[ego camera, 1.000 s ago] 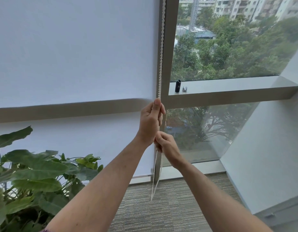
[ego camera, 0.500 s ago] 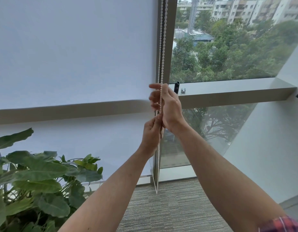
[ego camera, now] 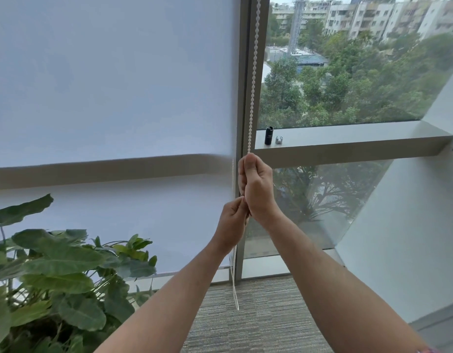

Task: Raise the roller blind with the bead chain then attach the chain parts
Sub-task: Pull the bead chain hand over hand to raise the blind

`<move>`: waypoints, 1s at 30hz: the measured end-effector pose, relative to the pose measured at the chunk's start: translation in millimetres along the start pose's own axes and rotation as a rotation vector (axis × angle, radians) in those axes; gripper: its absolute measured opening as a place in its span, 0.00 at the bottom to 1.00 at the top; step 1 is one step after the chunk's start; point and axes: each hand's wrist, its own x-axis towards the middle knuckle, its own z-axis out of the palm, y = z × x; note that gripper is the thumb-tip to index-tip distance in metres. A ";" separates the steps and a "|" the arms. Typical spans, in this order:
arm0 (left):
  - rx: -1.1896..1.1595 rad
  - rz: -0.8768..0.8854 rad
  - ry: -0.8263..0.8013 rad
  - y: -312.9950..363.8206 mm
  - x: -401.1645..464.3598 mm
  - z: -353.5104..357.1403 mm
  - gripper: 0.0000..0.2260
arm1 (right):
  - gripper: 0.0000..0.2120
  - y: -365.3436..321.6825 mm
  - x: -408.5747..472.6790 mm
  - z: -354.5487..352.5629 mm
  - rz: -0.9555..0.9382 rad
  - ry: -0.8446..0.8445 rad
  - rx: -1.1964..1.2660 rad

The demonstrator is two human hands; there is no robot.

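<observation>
**Both hands on the chain beside a lowered blind**

The blind [ego camera: 113, 80] covers the left window pane almost to the floor; its lower edge sits just above the carpet behind the plant [ego camera: 52, 276]. The right pane is bare, with trees and buildings beyond it. A ledge [ego camera: 347, 141] crosses that pane at mid height and carries a small black cylinder [ego camera: 269, 135] with a small silver piece [ego camera: 279, 140] just beside it.

The chain [ego camera: 254, 72] hangs along the window frame between the two panes. The right hand [ego camera: 257, 186] is the upper one, fingers curled round the taut front strand. The left hand [ego camera: 233, 221] sits directly under it, touching it, with thumb and fingers pinching the chain. A second strand runs down just left of the right hand, and below the left hand the loop dangles slack, its end near the carpet [ego camera: 258, 314].
</observation>
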 end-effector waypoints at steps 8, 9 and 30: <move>0.216 -0.050 -0.102 -21.1 -3.1 -26.3 0.17 | 0.18 49.6 -35.1 -20.3 0.077 0.008 -0.126; 0.192 -0.051 -0.069 -16.1 0.6 -28.6 0.16 | 0.18 57.0 -39.3 -21.8 0.089 0.005 -0.121; -0.219 0.226 -0.019 86.9 34.6 14.4 0.17 | 0.19 106.3 -97.0 -37.3 0.284 -0.018 -0.188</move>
